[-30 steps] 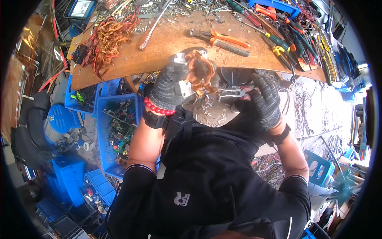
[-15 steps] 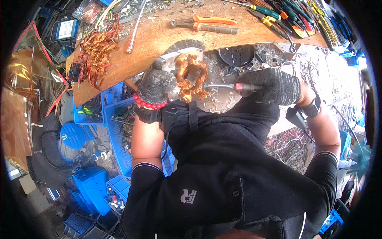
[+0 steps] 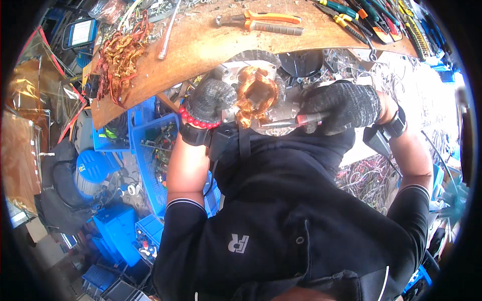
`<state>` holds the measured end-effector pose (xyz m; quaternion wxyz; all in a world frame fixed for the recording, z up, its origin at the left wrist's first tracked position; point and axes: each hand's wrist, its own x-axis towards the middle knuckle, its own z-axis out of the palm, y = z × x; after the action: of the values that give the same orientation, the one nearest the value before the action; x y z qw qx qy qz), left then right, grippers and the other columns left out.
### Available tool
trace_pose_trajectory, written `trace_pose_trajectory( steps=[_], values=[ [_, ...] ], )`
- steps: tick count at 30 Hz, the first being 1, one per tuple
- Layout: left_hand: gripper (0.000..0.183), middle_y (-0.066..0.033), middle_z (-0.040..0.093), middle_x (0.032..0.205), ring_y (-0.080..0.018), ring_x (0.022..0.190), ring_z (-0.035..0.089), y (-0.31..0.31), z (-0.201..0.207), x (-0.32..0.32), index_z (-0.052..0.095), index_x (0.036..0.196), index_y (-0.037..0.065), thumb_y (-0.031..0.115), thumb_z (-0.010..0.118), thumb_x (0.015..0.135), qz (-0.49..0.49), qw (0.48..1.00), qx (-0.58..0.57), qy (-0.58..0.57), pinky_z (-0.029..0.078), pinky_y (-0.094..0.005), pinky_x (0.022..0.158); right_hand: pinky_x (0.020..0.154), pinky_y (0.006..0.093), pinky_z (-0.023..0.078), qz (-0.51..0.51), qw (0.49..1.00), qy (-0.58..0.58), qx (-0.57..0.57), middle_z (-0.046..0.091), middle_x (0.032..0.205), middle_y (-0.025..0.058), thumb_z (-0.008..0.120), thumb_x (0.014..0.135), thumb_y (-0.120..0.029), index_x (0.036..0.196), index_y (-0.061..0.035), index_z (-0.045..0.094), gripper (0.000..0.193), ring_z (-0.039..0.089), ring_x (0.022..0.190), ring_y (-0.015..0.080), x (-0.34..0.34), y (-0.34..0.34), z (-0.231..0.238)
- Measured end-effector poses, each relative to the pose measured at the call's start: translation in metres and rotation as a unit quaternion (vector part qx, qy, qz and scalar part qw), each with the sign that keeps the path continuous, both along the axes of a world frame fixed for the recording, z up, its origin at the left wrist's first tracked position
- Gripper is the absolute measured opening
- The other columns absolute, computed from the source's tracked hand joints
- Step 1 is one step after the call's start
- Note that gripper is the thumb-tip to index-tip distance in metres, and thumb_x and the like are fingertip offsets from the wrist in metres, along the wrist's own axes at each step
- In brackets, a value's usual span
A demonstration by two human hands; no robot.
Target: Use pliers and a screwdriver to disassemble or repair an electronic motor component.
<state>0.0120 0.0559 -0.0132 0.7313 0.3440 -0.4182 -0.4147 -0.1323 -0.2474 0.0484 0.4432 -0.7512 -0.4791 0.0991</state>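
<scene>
A ring of copper windings (image 3: 275, 93) sits in a pale metal motor housing (image 3: 231, 74) over my lap, at the front edge of the workbench. My left hand (image 3: 213, 100), in a dark grey knit glove, is closed on the housing's left side; its fingertips are partly hidden. My right hand (image 3: 344, 106), gloved alike, is wrapped round the red handle of a screwdriver (image 3: 309, 119). Its metal shaft points left, and the tip lies by the lower end of the windings; whether it touches them I cannot tell.
On the wooden workbench (image 3: 201, 47) lie orange-handled cutting pliers (image 3: 273, 22), a long screwdriver (image 3: 165, 45), a heap of copper scraps (image 3: 123, 55) and several hand tools at the far right. A black round dish (image 3: 301, 65) stands behind the housing. Blue crates (image 3: 143, 173) are at my left, tangled wires (image 3: 369, 180) at right.
My left hand and the motor housing have shifted right, closer to my right hand. The screwdriver tip has gone from the windings' right side to their lower end.
</scene>
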Motion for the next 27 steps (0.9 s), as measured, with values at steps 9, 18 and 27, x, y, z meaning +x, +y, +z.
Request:
trace_pose_trajectory(
  steps=[9, 18, 27],
  values=[
    [0.065, -0.0232, 0.048, 0.160, -0.0380, 0.142, 0.055, 0.014, -0.021, 0.001, 0.040, 0.159, 0.003, 0.047, 0.043, 0.112, -0.069, 0.955, 0.004, 0.289, 0.044, -0.0561, 0.122, 0.104, 0.0438, 0.054, -0.100, 0.959, 0.260, -0.049, 0.076, 0.122, 0.0159, 0.079, 0.090, -0.009, 0.114, -0.0052, 0.077, 0.025, 0.071, 0.114, 0.0313, -0.023, -0.012, -0.007],
    [0.051, -0.0215, 0.062, 0.143, -0.0319, 0.129, 0.064, 0.001, -0.018, -0.005, 0.051, 0.148, -0.008, 0.019, 0.047, 0.105, -0.142, 0.912, -0.018, 0.384, 0.051, -0.0438, 0.115, 0.103, 0.0529, 0.055, 0.003, 0.999, -0.049, 0.018, 0.072, 0.125, 0.0241, 0.074, 0.097, -0.013, 0.099, -0.0081, 0.077, 0.006, 0.071, 0.116, 0.0432, -0.020, -0.023, -0.041],
    [0.042, -0.0189, 0.068, 0.136, -0.0263, 0.125, 0.067, 0.001, 0.010, -0.017, 0.057, 0.143, -0.008, 0.000, 0.051, 0.102, -0.149, 0.796, 0.111, 0.576, 0.053, -0.0354, 0.113, 0.099, 0.0492, 0.057, -0.042, 0.958, 0.283, -0.014, 0.071, 0.124, 0.0220, 0.073, 0.099, -0.012, 0.108, -0.0055, 0.076, 0.011, 0.071, 0.114, 0.0408, -0.027, -0.014, -0.034]
  ],
)
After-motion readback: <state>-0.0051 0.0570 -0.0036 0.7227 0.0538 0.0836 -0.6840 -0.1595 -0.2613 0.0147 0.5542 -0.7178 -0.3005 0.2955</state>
